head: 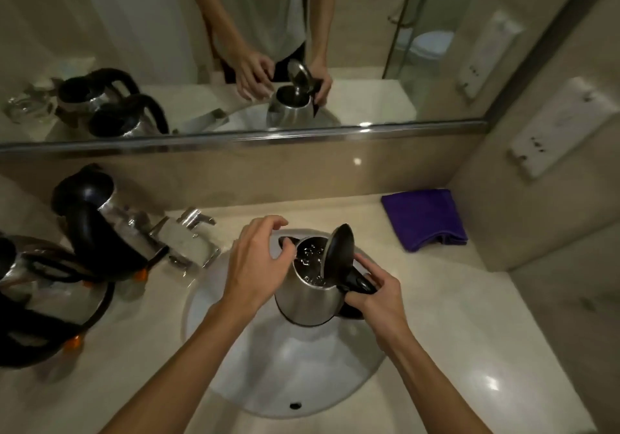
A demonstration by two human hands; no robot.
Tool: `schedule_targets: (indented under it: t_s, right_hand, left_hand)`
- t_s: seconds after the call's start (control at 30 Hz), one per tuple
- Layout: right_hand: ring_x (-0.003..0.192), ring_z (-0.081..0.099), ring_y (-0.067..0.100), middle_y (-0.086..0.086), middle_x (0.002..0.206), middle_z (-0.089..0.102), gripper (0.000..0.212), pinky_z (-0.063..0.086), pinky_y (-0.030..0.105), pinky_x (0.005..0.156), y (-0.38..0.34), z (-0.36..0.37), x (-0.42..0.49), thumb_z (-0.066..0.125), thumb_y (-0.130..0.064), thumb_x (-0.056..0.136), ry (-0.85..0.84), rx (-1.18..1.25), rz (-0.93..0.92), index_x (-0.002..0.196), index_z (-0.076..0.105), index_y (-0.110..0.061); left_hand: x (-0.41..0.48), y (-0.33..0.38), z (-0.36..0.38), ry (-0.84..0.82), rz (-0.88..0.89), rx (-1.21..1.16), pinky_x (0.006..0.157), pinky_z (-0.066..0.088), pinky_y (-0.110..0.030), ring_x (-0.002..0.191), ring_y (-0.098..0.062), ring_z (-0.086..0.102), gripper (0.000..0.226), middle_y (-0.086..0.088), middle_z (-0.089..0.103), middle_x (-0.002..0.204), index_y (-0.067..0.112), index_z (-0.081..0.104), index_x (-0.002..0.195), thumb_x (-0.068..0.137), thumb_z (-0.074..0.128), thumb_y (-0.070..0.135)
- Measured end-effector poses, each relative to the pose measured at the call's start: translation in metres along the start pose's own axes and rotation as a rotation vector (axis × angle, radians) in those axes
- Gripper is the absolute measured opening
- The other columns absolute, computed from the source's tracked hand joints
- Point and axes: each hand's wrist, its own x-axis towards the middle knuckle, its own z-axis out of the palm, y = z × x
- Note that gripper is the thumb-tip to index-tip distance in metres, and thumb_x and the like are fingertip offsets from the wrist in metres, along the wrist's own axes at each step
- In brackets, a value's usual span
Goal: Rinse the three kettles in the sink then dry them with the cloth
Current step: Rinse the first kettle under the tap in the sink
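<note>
A steel kettle with a black lid flipped up stands over the white sink, with water visible inside it. My right hand grips its black handle on the right side. My left hand hovers at the kettle's spout with fingers loosely curled, holding nothing. Two more steel kettles with black handles sit on the counter at the left, one at the back and one at the near left. A folded purple cloth lies on the counter at the back right.
A chrome tap stands at the sink's back left, between the kettles and the basin. A mirror runs along the back wall. A wall with a white socket plate closes the right side.
</note>
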Motion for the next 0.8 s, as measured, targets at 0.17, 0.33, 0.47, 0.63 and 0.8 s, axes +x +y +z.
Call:
schedule_targets:
  t_s: [0.17, 0.33, 0.47, 0.63, 0.8]
  right_hand:
    - [0.085, 0.072, 0.028, 0.021, 0.103, 0.07, 0.083, 0.061, 0.034, 0.058, -0.036, -0.059, -0.022, 0.067, 0.019, 0.068, 0.148, 0.006, -0.028, 0.131, 0.067, -0.034]
    - [0.069, 0.063, 0.032, 0.033, 0.102, 0.064, 0.082, 0.058, 0.062, 0.055, -0.051, -0.119, -0.043, 0.063, 0.005, 0.057, 0.296, 0.03, -0.072, 0.128, 0.07, -0.037]
    - [0.071, 0.062, 0.032, 0.032, 0.102, 0.063, 0.082, 0.059, 0.061, 0.06, -0.048, -0.162, -0.062, 0.061, 0.01, 0.062, 0.387, 0.065, -0.071, 0.127, 0.07, -0.039]
    - [0.063, 0.06, 0.033, 0.029, 0.097, 0.067, 0.082, 0.051, 0.066, 0.052, -0.029, -0.201, -0.074, 0.062, 0.018, 0.068, 0.492, 0.085, -0.042, 0.13, 0.068, -0.035]
    - [0.059, 0.059, 0.029, 0.019, 0.087, 0.071, 0.077, 0.052, 0.054, 0.052, -0.008, -0.217, -0.082, 0.063, 0.02, 0.071, 0.546, 0.111, 0.001, 0.128, 0.069, -0.031]
  left_hand:
    - [0.02, 0.067, 0.036, -0.215, 0.112, 0.092, 0.101, 0.044, -0.039, 0.122, -0.013, 0.05, 0.041, 0.011, 0.056, 0.131, 0.032, 0.052, 0.131, 0.091, 0.055, 0.039]
    - [0.023, 0.123, 0.075, -0.327, 0.195, 0.088, 0.101, 0.042, -0.04, 0.122, -0.016, 0.051, 0.036, 0.007, 0.058, 0.13, 0.028, 0.055, 0.129, 0.095, 0.053, 0.039]
    - [0.007, 0.153, 0.11, -0.434, 0.224, 0.025, 0.101, 0.042, -0.041, 0.123, -0.017, 0.05, 0.035, 0.007, 0.055, 0.131, 0.03, 0.053, 0.128, 0.096, 0.051, 0.044]
    - [-0.017, 0.193, 0.147, -0.489, 0.232, 0.004, 0.104, 0.043, -0.046, 0.126, -0.019, 0.047, 0.058, 0.004, 0.031, 0.15, 0.035, 0.028, 0.147, 0.095, 0.049, 0.051]
    - [-0.028, 0.211, 0.175, -0.586, 0.2, 0.067, 0.103, 0.044, -0.046, 0.131, -0.024, 0.043, 0.064, 0.003, 0.023, 0.155, 0.035, 0.022, 0.15, 0.095, 0.044, 0.059]
